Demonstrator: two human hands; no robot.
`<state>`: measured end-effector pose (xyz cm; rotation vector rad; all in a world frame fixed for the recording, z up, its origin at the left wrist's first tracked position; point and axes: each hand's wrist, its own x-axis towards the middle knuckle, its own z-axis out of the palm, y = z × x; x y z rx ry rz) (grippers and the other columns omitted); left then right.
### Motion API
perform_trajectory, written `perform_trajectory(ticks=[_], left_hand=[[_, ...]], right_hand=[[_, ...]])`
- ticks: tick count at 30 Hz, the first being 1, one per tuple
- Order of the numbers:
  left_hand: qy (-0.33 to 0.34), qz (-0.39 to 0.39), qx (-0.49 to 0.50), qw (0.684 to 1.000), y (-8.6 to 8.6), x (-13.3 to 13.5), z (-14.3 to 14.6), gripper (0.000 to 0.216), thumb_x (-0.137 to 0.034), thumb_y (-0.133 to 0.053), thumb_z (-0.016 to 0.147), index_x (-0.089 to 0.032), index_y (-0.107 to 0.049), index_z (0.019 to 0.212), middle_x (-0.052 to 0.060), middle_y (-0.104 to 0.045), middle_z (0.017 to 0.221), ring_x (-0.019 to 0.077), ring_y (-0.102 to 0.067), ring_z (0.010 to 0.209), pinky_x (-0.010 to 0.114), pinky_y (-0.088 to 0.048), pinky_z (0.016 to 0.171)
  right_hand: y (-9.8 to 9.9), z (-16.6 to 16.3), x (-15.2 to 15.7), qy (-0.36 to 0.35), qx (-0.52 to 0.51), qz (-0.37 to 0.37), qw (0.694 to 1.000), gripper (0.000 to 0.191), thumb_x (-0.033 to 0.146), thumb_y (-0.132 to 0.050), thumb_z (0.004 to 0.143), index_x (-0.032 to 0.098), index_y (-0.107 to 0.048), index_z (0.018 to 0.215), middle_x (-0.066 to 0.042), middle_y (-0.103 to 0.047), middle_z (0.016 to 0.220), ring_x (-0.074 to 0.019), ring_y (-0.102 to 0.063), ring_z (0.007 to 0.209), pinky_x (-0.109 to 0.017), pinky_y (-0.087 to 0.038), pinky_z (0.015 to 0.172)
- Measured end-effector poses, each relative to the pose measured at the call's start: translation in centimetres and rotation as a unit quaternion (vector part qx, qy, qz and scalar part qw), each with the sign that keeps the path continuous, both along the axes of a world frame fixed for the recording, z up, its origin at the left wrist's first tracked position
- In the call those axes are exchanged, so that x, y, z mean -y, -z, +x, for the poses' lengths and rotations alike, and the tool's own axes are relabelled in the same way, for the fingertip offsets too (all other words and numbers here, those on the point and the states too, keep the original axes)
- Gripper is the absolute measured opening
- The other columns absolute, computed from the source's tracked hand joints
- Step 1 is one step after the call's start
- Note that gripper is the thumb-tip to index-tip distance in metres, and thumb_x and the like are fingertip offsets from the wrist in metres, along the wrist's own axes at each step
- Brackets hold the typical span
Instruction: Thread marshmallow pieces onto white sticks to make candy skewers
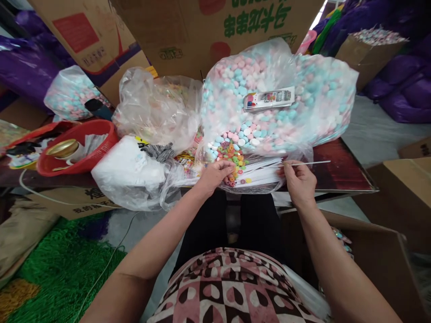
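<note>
My left hand is closed, its fingers pinched over a small heap of coloured ring-shaped sweets lying on a clear plastic bag at the table's front edge. My right hand is closed in a pinch on a thin white stick that points to the right. Between the hands lies a stack of white sticks. Behind them a big clear bag of pink, blue and white sweets leans, with a small printed card on it.
A red basket with a gold lid stands at the left, beside a white bag and a crumpled clear bag. Cardboard boxes rise behind. An open carton sits at my right knee; green matting covers the floor left.
</note>
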<state>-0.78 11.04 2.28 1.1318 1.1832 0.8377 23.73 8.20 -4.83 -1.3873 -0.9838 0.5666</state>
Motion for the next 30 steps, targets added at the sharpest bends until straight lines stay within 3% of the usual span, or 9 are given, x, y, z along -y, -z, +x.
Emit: perform_trajectory(ticks=[5,9,13,17,22,26,30], left_hand=[[-0.004,0.055,-0.115,0.992,1.0,-0.4,-1.5,0.012,-0.023,-0.064,0.076,-0.017,-0.069,0.085,0.000,-0.068,0.071,0.0106,-0.058,0.060,0.023,-0.045,0.057],[0.008,0.175,-0.278,0.945,1.9,-0.8,-3.5,0.010,-0.022,-0.061,0.077,-0.020,-0.070,0.081,0.001,-0.072,0.087,0.0171,-0.064,0.085,0.029,-0.048,0.079],[0.059,0.192,-0.366,0.909,1.5,-0.8,-4.2,0.012,-0.020,-0.058,0.081,-0.019,-0.070,0.079,0.002,-0.071,0.083,0.0177,-0.063,0.082,0.030,-0.046,0.080],[0.082,0.238,-0.384,0.888,0.7,-0.4,-3.1,0.015,-0.019,-0.055,0.084,-0.018,-0.069,0.088,0.004,-0.069,0.092,0.0174,-0.063,0.088,0.029,-0.045,0.081],[0.138,0.269,-0.424,0.854,0.8,0.4,-2.3,0.016,-0.021,-0.052,0.088,-0.018,-0.068,0.084,0.005,-0.068,0.092,0.0185,-0.062,0.088,0.030,-0.045,0.079],[0.135,0.268,-0.441,0.846,1.0,0.9,-3.1,0.017,-0.022,-0.051,0.088,-0.019,-0.067,0.083,0.005,-0.066,0.087,0.0187,-0.061,0.086,0.030,-0.045,0.079],[0.125,0.274,-0.429,0.852,0.9,1.1,-3.6,0.020,-0.022,-0.050,0.089,-0.019,-0.069,0.089,0.004,-0.065,0.090,0.0176,-0.061,0.086,0.029,-0.046,0.079]], right_hand=[[0.0,0.0,0.1,0.014,0.005,0.007,1.000,0.028,0.046,-0.066,0.081,0.020,-0.067,0.090,-0.002,-0.069,0.070,-0.0186,-0.065,0.058,-0.037,-0.054,0.062],[0.0,-0.1,0.1,0.024,0.001,0.009,1.000,0.026,0.046,-0.067,0.080,0.021,-0.067,0.088,-0.001,-0.068,0.068,-0.0191,-0.064,0.057,-0.039,-0.054,0.061],[0.3,-0.3,0.1,0.036,0.018,0.020,0.999,0.023,0.044,-0.066,0.083,0.022,-0.068,0.089,-0.002,-0.068,0.070,-0.0193,-0.066,0.059,-0.039,-0.053,0.061],[-0.8,-0.9,0.7,0.028,0.044,0.039,0.998,0.021,0.042,-0.065,0.085,0.021,-0.068,0.088,-0.002,-0.068,0.074,-0.0179,-0.065,0.063,-0.037,-0.053,0.062],[-4.8,-2.4,1.6,-0.024,0.000,0.061,0.998,0.028,0.043,-0.054,0.093,0.019,-0.068,0.091,-0.005,-0.070,0.087,-0.0171,-0.066,0.070,-0.034,-0.054,0.065],[-6.4,-3.8,1.8,-0.058,-0.050,0.040,0.996,0.028,0.044,-0.055,0.092,0.019,-0.068,0.096,-0.002,-0.065,0.070,-0.0142,-0.060,0.059,-0.028,-0.047,0.056],[-6.0,-5.6,2.6,-0.124,-0.121,-0.020,0.985,0.031,0.043,-0.058,0.090,0.021,-0.068,0.108,0.008,-0.042,0.047,-0.0096,-0.038,0.040,-0.024,-0.032,0.043]])
